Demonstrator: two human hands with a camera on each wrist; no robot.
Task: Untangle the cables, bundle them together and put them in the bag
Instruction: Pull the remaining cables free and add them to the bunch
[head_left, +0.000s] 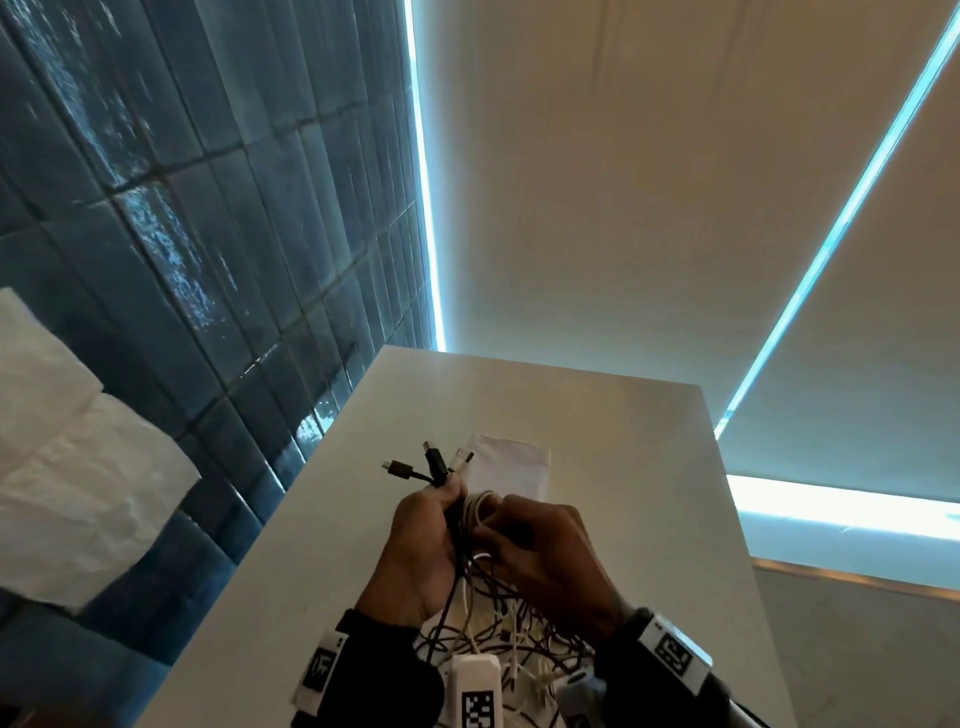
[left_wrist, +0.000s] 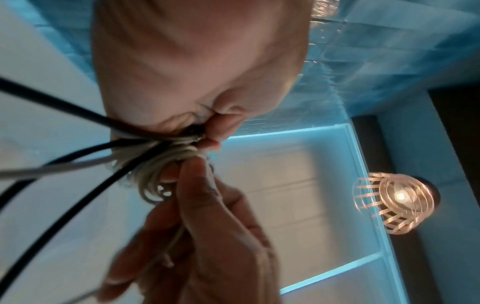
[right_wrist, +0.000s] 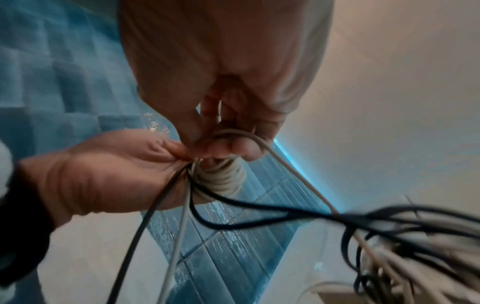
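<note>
My left hand (head_left: 441, 514) grips a bundle of black and white cables (head_left: 457, 525) above the white table (head_left: 623, 467), and several plugs (head_left: 431, 462) stick up past its fingers. A white cable (head_left: 480, 506) is wound in several turns round the bundle, and my right hand (head_left: 498, 525) pinches it just beside the left hand. The right wrist view shows this white coil (right_wrist: 223, 176) under the right fingertips (right_wrist: 228, 148), with the left hand (right_wrist: 103, 174) holding the bundle. Loose cable lengths (head_left: 498, 639) hang down in a tangle. A flat white bag (head_left: 511, 467) lies on the table behind my hands.
A blue tiled wall (head_left: 182, 234) runs along the table's left edge. White crumpled paper (head_left: 78, 467) sits at the far left. Window blinds (head_left: 675, 208) stand beyond the table's far edge. A pendant lamp (left_wrist: 394, 197) hangs overhead.
</note>
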